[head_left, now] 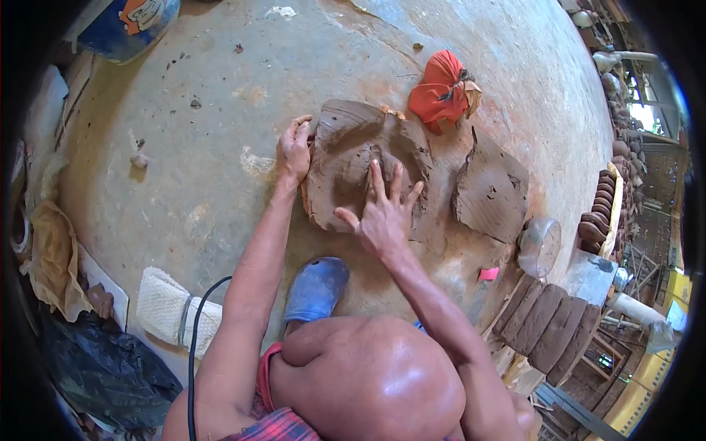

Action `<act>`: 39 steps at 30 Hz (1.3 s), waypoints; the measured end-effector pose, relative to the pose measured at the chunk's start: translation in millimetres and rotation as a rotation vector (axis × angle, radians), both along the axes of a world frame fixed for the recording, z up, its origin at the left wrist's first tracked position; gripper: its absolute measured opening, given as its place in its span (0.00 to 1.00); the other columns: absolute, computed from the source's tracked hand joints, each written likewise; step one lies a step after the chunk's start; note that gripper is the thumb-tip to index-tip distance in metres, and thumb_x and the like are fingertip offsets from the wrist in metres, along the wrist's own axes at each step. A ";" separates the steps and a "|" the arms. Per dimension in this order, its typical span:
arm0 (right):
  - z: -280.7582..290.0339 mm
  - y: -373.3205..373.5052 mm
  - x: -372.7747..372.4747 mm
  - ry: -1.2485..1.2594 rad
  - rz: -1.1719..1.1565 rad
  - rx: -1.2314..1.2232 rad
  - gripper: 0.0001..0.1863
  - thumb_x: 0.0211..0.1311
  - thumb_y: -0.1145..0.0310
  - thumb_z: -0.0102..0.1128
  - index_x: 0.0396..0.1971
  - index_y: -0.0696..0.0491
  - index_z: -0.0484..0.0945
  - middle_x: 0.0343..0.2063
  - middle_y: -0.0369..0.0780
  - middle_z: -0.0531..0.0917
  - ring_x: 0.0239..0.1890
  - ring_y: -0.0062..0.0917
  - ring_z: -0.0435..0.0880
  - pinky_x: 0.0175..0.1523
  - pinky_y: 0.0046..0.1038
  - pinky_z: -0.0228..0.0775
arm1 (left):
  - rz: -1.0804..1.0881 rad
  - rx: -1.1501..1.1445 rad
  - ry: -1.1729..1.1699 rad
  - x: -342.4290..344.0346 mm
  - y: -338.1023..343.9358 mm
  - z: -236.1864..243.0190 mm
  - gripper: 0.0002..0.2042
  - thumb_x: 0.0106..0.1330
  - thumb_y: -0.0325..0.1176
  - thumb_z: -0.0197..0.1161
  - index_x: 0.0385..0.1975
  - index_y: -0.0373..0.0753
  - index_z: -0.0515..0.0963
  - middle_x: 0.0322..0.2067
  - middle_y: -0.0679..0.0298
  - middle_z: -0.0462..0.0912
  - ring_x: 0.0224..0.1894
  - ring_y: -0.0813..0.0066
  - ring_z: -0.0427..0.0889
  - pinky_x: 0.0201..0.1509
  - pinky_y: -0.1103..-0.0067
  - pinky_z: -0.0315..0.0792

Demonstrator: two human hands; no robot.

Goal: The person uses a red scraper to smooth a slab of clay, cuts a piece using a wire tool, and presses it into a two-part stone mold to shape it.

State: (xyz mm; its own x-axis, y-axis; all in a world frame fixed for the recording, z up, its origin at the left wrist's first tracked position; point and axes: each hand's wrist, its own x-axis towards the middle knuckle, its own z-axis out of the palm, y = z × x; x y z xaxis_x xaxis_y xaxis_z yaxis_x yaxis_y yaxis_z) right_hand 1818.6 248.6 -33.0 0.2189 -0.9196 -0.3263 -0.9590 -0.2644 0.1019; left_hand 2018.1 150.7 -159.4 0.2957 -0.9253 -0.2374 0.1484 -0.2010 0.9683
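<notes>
A grey-brown clay slab lies on the floor in front of me, pressed into hollows and ridges. Bits of an orange-brown edge show from beneath it at its far side. My left hand grips the slab's left edge with curled fingers. Spread wide, the fingers of my right hand press on the middle of the clay. To the right lies a separate flat clay slab with a ragged outline and fine lines across it. Beyond the pressed clay sits a bunched orange cloth.
A clear round bowl stands by the right slab, near thick clay rolls and stacked brown clay pieces. A blue bucket is far left. Nearer lie a folded white towel and black plastic. My foot wears a blue clog.
</notes>
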 end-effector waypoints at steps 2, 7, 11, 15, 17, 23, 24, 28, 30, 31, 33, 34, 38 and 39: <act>16.4 -18.4 -4.6 -0.039 0.024 -0.020 0.57 0.64 0.23 0.52 0.75 0.60 0.68 0.83 0.44 0.55 0.84 0.54 0.40 0.77 0.76 0.25 | -0.063 0.079 0.323 0.5 9.1 16.5 0.24 0.84 0.47 0.50 0.67 0.34 0.76 0.50 0.55 0.87 0.48 0.72 0.85 0.56 0.76 0.77; 33.2 -84.6 4.8 -0.296 0.037 -0.198 0.65 0.49 0.37 0.79 0.83 0.47 0.54 0.83 0.48 0.50 0.84 0.56 0.39 0.77 0.76 0.37 | -0.235 -0.085 0.518 -7.8 56.9 27.0 0.35 0.88 0.55 0.33 0.76 0.28 0.63 0.72 0.51 0.72 0.74 0.62 0.70 0.79 0.70 0.63; 17.8 -131.1 42.3 -0.281 0.416 -0.141 0.76 0.31 0.35 0.86 0.84 0.30 0.49 0.85 0.41 0.45 0.85 0.55 0.38 0.77 0.78 0.35 | -0.221 -0.076 0.568 -4.3 62.5 36.4 0.35 0.88 0.55 0.30 0.79 0.30 0.58 0.77 0.53 0.65 0.77 0.63 0.65 0.82 0.68 0.59; 5.4 -167.0 54.6 -0.245 0.571 -0.053 0.84 0.13 0.33 0.88 0.83 0.23 0.50 0.85 0.36 0.46 0.85 0.53 0.37 0.76 0.81 0.33 | -0.183 -0.008 0.409 -13.5 62.7 40.0 0.36 0.87 0.57 0.34 0.75 0.30 0.66 0.72 0.56 0.72 0.72 0.66 0.70 0.78 0.70 0.63; -3.4 -170.5 52.0 -0.285 0.548 -0.043 0.83 0.12 0.33 0.88 0.82 0.22 0.51 0.85 0.36 0.46 0.85 0.54 0.37 0.77 0.81 0.33 | -0.173 0.005 0.402 -12.5 64.5 33.2 0.35 0.87 0.57 0.35 0.74 0.30 0.67 0.71 0.56 0.73 0.71 0.66 0.71 0.77 0.71 0.64; -4.4 -158.9 48.1 -0.349 0.553 -0.016 0.79 0.18 0.33 0.87 0.82 0.22 0.52 0.85 0.36 0.46 0.85 0.55 0.36 0.77 0.80 0.33 | -0.180 0.000 0.407 -5.9 64.7 36.7 0.35 0.87 0.57 0.35 0.75 0.29 0.66 0.72 0.54 0.71 0.73 0.65 0.69 0.79 0.71 0.61; -6.5 -162.1 47.6 -0.350 0.550 -0.008 0.79 0.18 0.33 0.87 0.82 0.22 0.52 0.85 0.36 0.46 0.85 0.55 0.36 0.77 0.80 0.33 | -0.198 -0.019 0.424 -4.5 64.7 38.0 0.36 0.87 0.56 0.34 0.76 0.27 0.64 0.75 0.51 0.69 0.77 0.63 0.65 0.82 0.71 0.57; -16.8 -175.4 32.0 -0.340 0.462 -0.107 0.81 0.16 0.28 0.84 0.83 0.24 0.52 0.85 0.38 0.47 0.84 0.57 0.35 0.74 0.83 0.30 | -0.219 0.129 0.348 -10.9 63.0 46.6 0.35 0.87 0.55 0.35 0.75 0.27 0.64 0.74 0.52 0.70 0.77 0.64 0.66 0.82 0.71 0.57; -20.4 -172.3 29.3 -0.353 0.334 -0.130 0.81 0.17 0.25 0.83 0.83 0.25 0.52 0.85 0.41 0.46 0.84 0.57 0.35 0.74 0.84 0.28 | -0.178 -0.001 0.372 -12.7 61.4 45.4 0.35 0.88 0.54 0.35 0.76 0.27 0.64 0.74 0.53 0.70 0.76 0.65 0.67 0.81 0.72 0.58; -19.3 -170.1 32.5 -0.355 0.331 -0.138 0.81 0.17 0.25 0.83 0.83 0.25 0.52 0.85 0.41 0.46 0.84 0.57 0.35 0.74 0.84 0.28 | -0.184 -0.006 0.368 -9.4 61.3 45.0 0.35 0.88 0.54 0.35 0.76 0.27 0.64 0.74 0.53 0.70 0.76 0.65 0.67 0.81 0.72 0.58; -16.9 -164.7 38.2 -0.344 0.361 -0.107 0.81 0.18 0.24 0.82 0.83 0.27 0.51 0.85 0.43 0.46 0.84 0.59 0.34 0.74 0.83 0.27 | -0.172 -0.011 0.430 -3.0 63.5 44.2 0.35 0.87 0.54 0.36 0.76 0.27 0.64 0.74 0.53 0.69 0.76 0.65 0.67 0.81 0.72 0.58; -15.3 -166.0 33.2 -0.344 0.360 -0.102 0.81 0.18 0.24 0.82 0.83 0.27 0.51 0.85 0.43 0.46 0.84 0.59 0.34 0.74 0.83 0.27 | -0.172 -0.006 0.431 -5.2 62.2 44.1 0.35 0.87 0.54 0.36 0.76 0.27 0.64 0.74 0.53 0.69 0.76 0.65 0.67 0.81 0.72 0.58; -13.0 -171.5 15.3 -0.275 0.215 -0.131 0.81 0.22 0.24 0.82 0.84 0.30 0.49 0.85 0.44 0.44 0.84 0.60 0.33 0.75 0.81 0.28 | -0.181 0.003 0.364 -13.8 58.4 46.4 0.34 0.88 0.53 0.36 0.75 0.26 0.64 0.74 0.52 0.70 0.76 0.64 0.67 0.81 0.71 0.58; -15.4 -170.2 12.3 -0.261 0.138 -0.110 0.81 0.23 0.23 0.81 0.84 0.30 0.49 0.85 0.45 0.44 0.84 0.60 0.32 0.75 0.81 0.28 | -0.181 0.006 0.361 -16.4 58.2 48.2 0.34 0.88 0.53 0.36 0.75 0.26 0.64 0.74 0.51 0.70 0.77 0.63 0.67 0.81 0.71 0.57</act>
State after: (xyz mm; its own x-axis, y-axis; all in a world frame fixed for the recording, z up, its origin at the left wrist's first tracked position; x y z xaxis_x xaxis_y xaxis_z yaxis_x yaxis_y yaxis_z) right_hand 1830.9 78.3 -48.4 0.4069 -0.9023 -0.1428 -0.9126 -0.3945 -0.1075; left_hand 2001.7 208.9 -111.2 0.0247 -0.9529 -0.3022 0.4407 -0.2610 0.8589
